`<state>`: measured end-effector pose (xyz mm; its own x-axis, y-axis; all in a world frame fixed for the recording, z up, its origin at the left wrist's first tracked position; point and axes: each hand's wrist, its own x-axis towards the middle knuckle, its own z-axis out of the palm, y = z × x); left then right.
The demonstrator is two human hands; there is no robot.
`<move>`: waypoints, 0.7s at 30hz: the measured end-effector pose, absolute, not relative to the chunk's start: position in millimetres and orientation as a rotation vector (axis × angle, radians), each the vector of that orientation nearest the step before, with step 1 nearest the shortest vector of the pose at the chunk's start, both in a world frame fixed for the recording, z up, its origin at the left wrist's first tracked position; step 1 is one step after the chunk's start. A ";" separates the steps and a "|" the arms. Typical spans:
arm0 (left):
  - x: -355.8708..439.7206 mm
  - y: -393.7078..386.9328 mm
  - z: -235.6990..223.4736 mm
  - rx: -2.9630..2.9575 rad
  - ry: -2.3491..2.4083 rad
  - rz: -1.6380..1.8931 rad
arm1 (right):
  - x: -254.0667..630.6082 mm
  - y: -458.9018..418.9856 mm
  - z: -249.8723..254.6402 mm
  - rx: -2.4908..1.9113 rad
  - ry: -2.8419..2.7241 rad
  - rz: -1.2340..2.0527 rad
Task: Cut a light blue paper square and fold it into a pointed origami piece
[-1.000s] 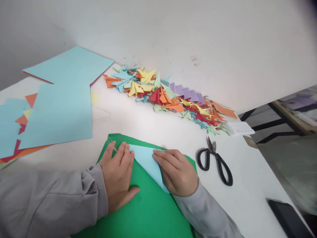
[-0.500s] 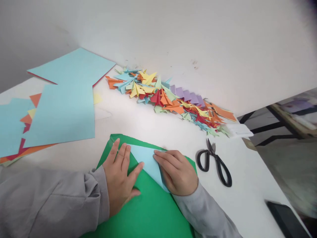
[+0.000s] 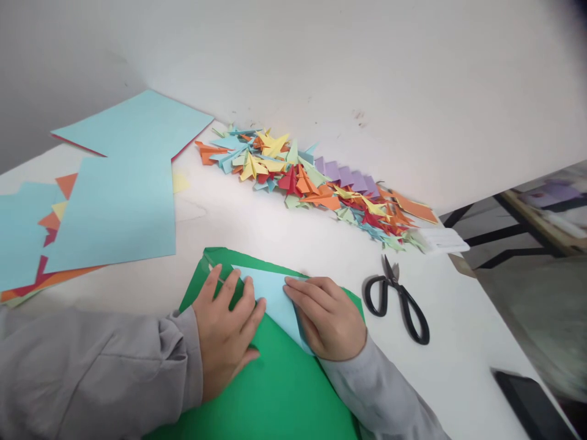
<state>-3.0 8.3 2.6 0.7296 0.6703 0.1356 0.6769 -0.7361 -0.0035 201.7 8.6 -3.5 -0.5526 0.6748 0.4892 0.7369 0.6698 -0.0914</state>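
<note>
A folded piece of light blue paper (image 3: 271,292), roughly a triangle, lies on a green sheet (image 3: 275,397) in front of me. My left hand (image 3: 229,327) rests palm down with its fingers apart and bent, some fingertips touching the paper's left folded edge. Around the paper's right side, my right hand (image 3: 328,318) is closed, its fingers together on top and the thumb hidden. Part of the paper's right side is covered by that hand.
Black-handled scissors (image 3: 397,299) lie right of the green sheet. A long pile of small colored paper planes (image 3: 298,177) runs along the wall. Light blue sheets (image 3: 119,211) cover the left side. A phone (image 3: 532,403) and a white object (image 3: 443,241) are at right.
My left hand's fingers have bent more and shifted slightly right along the paper's edge. The right hand and the blue paper stay in place.
</note>
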 end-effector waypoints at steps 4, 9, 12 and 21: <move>-4.0 9.4 3.2 -2.894 -1.134 -0.191 | 201.3 8.8 -3.5 -1.090 -2.392 -0.177; -4.6 11.4 5.2 -2.912 -1.169 -0.185 | 200.9 9.2 -2.7 -1.087 -2.394 -0.182; -4.6 12.1 6.5 -2.918 -1.176 -0.177 | 200.9 9.0 -3.3 -1.085 -2.390 -0.182; -5.0 10.5 3.1 -2.886 -1.195 -0.234 | 201.2 9.5 -5.4 -1.108 -2.374 -0.159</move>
<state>-5.0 10.5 3.1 0.6975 0.7025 0.1412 0.7039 -0.7086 0.0485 201.2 9.5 -5.4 -0.5359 0.6840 0.4949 0.7438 0.6599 -0.1067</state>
